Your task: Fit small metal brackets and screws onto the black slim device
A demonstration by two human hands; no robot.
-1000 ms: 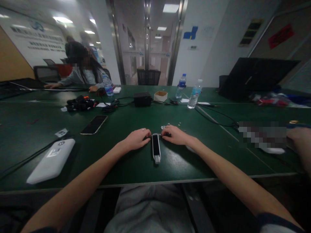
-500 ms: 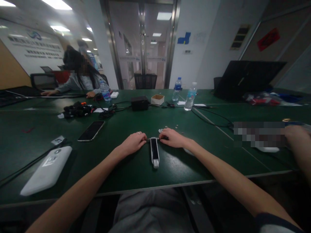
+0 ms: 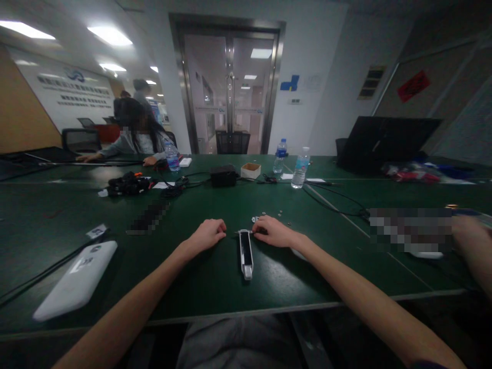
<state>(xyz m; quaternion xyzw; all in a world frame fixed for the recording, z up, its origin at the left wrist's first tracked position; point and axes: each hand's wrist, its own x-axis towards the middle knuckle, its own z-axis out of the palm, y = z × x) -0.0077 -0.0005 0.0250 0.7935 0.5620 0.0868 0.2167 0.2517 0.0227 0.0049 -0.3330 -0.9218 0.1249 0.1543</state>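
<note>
A slim white-framed device (image 3: 246, 254) with a dark inner strip lies lengthwise on the green table in front of me. A thin metal rod (image 3: 237, 233) crosses its far end and sticks out on both sides. My right hand (image 3: 273, 232) pinches the rod's right end; the fingertips partly hide the grip. My left hand (image 3: 207, 235) rests to the left of the device, apart from the rod, with fingers bent, thumb and forefinger slightly apart and nothing visible between them. Just beyond my right hand lie a small white piece (image 3: 254, 219) and several tiny rings (image 3: 280, 212).
A white flat case (image 3: 79, 279) and a blurred-out phone (image 3: 148, 218) lie left. Farther back are a black box (image 3: 223, 176), a small open carton (image 3: 250, 170), cables and water bottles (image 3: 300, 169). Another person's arm (image 3: 471, 238) reaches in at right; a person (image 3: 132, 138) sits opposite.
My left hand has let go of the rod's left end and drawn away to the left. My right hand keeps its place at the rod. The whole view has tilted upward slightly.
</note>
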